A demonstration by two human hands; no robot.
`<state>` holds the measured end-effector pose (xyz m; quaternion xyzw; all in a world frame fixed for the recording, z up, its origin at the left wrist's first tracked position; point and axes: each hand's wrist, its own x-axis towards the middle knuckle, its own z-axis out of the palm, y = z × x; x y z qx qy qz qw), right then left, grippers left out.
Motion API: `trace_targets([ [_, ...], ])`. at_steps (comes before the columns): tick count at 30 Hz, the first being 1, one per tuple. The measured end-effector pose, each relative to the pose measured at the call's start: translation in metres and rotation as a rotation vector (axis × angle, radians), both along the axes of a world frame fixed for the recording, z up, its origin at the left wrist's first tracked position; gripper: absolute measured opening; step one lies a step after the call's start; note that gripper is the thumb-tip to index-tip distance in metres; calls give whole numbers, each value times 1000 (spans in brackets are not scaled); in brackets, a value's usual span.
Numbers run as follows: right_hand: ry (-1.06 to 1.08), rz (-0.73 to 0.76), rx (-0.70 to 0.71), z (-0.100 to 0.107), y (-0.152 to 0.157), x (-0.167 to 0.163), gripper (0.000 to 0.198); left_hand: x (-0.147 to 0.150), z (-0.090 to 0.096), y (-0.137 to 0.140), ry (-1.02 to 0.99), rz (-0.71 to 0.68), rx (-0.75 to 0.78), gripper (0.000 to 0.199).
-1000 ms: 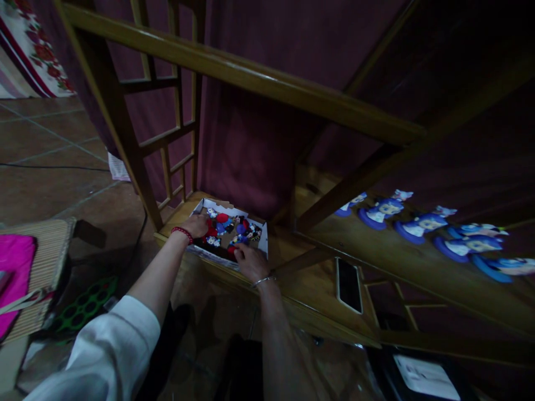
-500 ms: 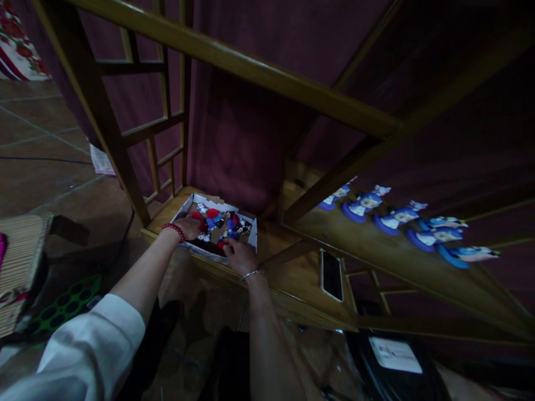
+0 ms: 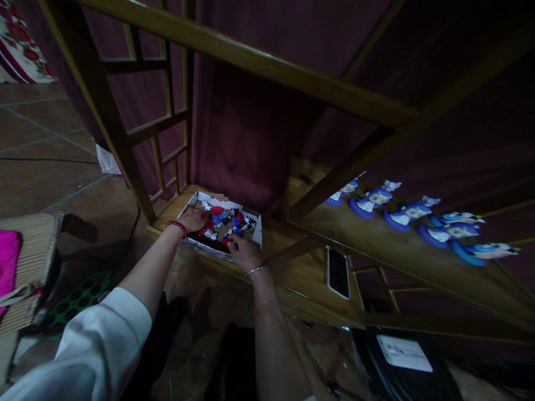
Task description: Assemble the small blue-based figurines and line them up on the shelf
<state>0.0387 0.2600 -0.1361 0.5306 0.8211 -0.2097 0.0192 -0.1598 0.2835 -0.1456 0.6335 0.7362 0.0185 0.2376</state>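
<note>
Fingers (image 3: 234, 241) of our right hand (image 3: 247, 256) bend down into one shallow box (image 3: 259, 236), close by a small red piece (image 3: 226, 241); those of our left hand (image 3: 191, 220) reach in over its left end. Whether either set grips anything, we cannot tell. This single box has thin white cardboard walls and one brown flap at the far edge, and holds many small figures (image 3: 211, 234) in red, blue, white and black, too jumbled for us to count. Our wrists carry one red beaded bracelet (image 3: 179, 226) and one slim metal bangle (image 3: 256, 270). Under the box runs a smooth wooden shelf (image 3: 296, 273), where one flat phone (image 3: 337, 272), a rounded rectangle, lies farther right. On a higher board (image 3: 334, 224) we count at least five figurines (image 3: 406, 215) with round bases. Behind hangs purple cloth (image 3: 238, 133), beside one lattice panel (image 3: 157, 125) of straight wooden bars.
</note>
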Motion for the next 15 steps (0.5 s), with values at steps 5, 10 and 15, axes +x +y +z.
trace_targets([
  [5,-12,2,2,2,-1,-2,34,-1,-1,1,-92,128,54,40],
  [10,0,5,3,1,-1,-3,34,-2,-3,3,-164,214,115,36],
  [15,25,-6,-10,0,0,-4,34,-1,-5,3,-293,333,147,36],
])
